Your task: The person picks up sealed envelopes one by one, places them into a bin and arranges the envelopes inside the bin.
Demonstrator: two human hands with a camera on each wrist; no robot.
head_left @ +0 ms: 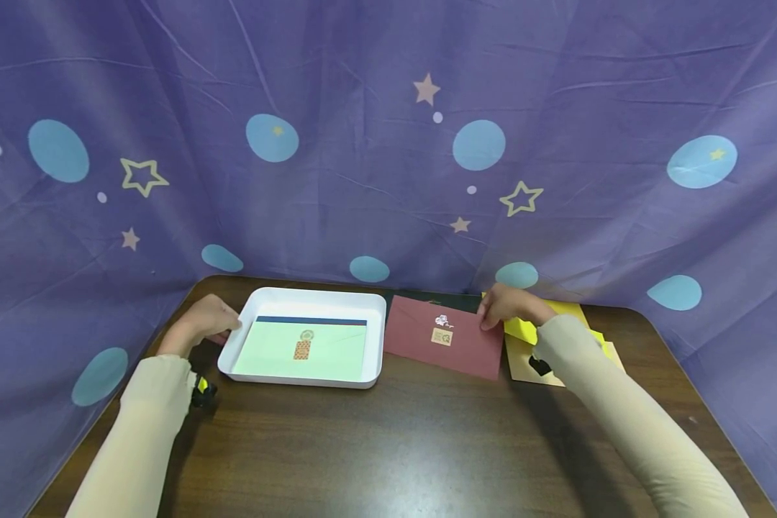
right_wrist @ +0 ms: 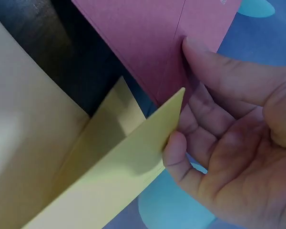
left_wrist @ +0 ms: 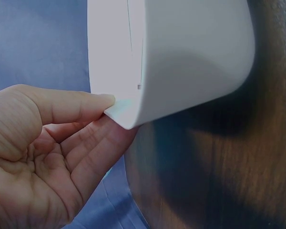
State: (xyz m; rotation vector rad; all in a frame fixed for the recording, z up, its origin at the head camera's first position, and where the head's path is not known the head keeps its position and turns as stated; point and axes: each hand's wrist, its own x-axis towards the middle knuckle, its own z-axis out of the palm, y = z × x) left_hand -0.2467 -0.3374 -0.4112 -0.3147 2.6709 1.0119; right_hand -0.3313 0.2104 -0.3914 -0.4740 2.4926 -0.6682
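Long cream sleeves (head_left: 144, 424) and small black wrist devices (head_left: 203, 393) are worn.

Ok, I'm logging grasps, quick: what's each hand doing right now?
Left hand: closed, pinching the rim of the white tray.
Right hand: closed, pinching the dark red envelope.

From my remote station I log: pale-green rectangular paper envelope (head_left: 330, 354) inside white rectangular tray (head_left: 317, 303), on brown wooden table (head_left: 388, 446). Right of tray: dark-red rectangular paper envelope (head_left: 447, 353); farther right, yellow folded paper (head_left: 566, 310). Behind: purple fabric curtain (head_left: 362, 208).
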